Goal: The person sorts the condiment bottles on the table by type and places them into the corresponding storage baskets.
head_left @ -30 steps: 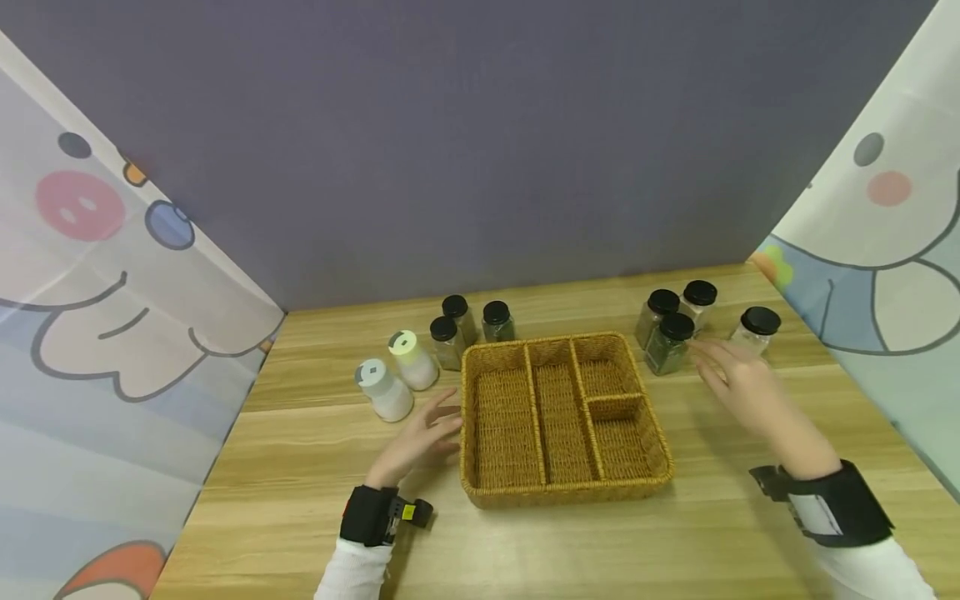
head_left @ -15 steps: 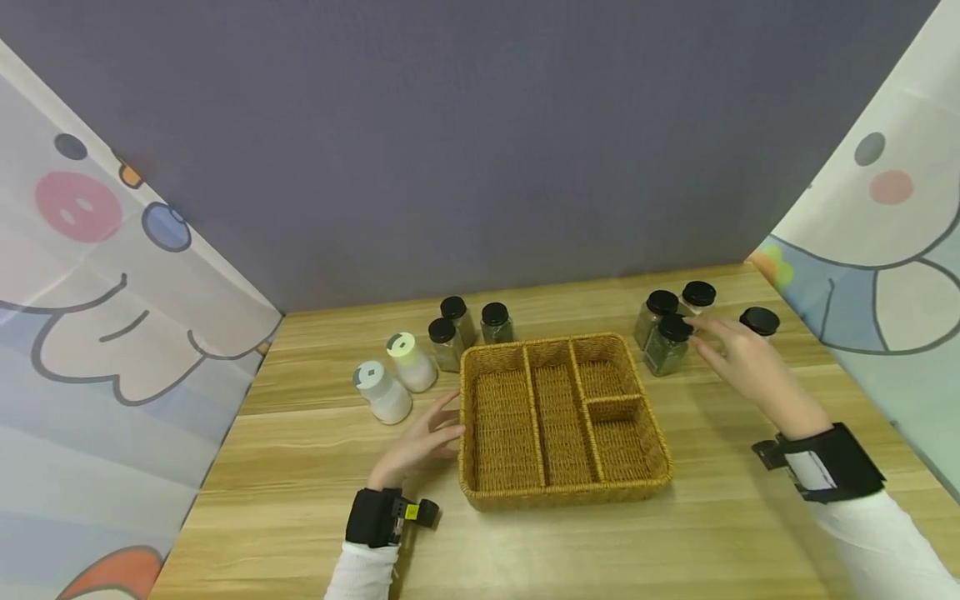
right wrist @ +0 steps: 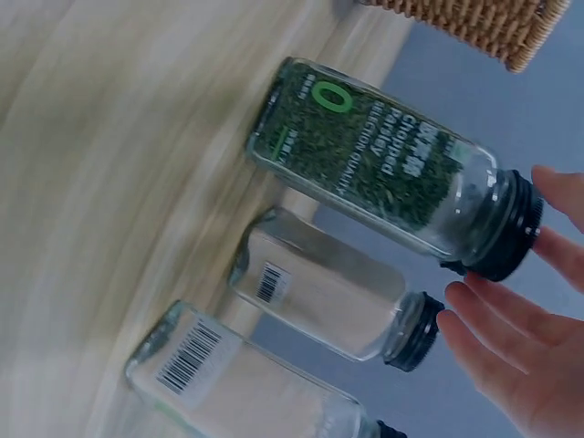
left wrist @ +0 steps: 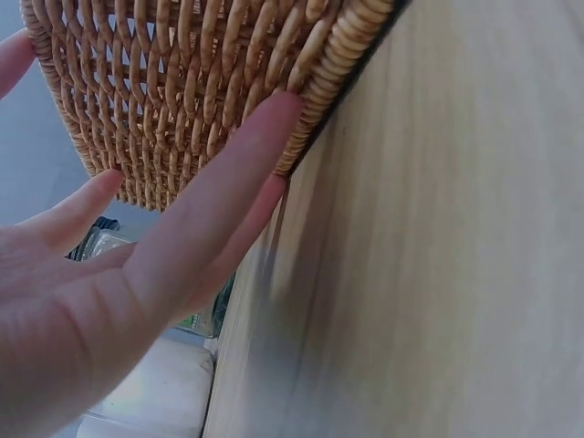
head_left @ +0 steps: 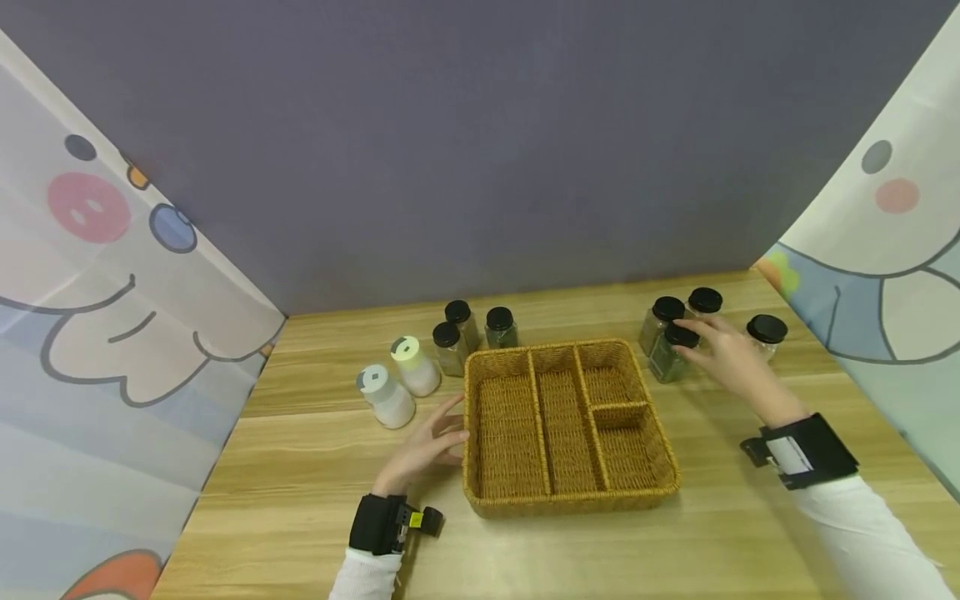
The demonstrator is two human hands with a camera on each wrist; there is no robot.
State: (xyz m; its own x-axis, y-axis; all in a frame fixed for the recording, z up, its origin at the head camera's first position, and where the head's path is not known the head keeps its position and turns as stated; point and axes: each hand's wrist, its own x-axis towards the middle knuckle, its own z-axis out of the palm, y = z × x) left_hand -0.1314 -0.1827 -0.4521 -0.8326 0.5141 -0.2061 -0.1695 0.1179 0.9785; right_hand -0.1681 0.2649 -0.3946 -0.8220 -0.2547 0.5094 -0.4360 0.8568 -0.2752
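Observation:
The right hand (head_left: 731, 360) pinches the black lid of a glass jar of chopped parsley (head_left: 666, 363), thumb on one side and fingers on the other. The right wrist view shows its green-printed label; the jar (right wrist: 365, 155) stands upright on the table. Extended fingers of the left hand (head_left: 426, 446) touch the left wall of a divided wicker basket (head_left: 574, 502). In the left wrist view, those fingertips rest against the weave (left wrist: 173, 100) near its lower edge. The basket has several compartments, with nothing in them.
Black-lidded spice jars (head_left: 663, 312) stand close around the parsley jar, one more (head_left: 767, 330) farther right. Several others (head_left: 448, 347) stand behind the basket's left corner. Two white-capped bottles (head_left: 390, 398) are left of it. A grey wall (head_left: 480, 167) bounds the table's back.
The right hand has moved left to the parsley jar, and its thumb and fingers have closed on the lid. The left hand has slid slightly toward the basket and now touches its side.

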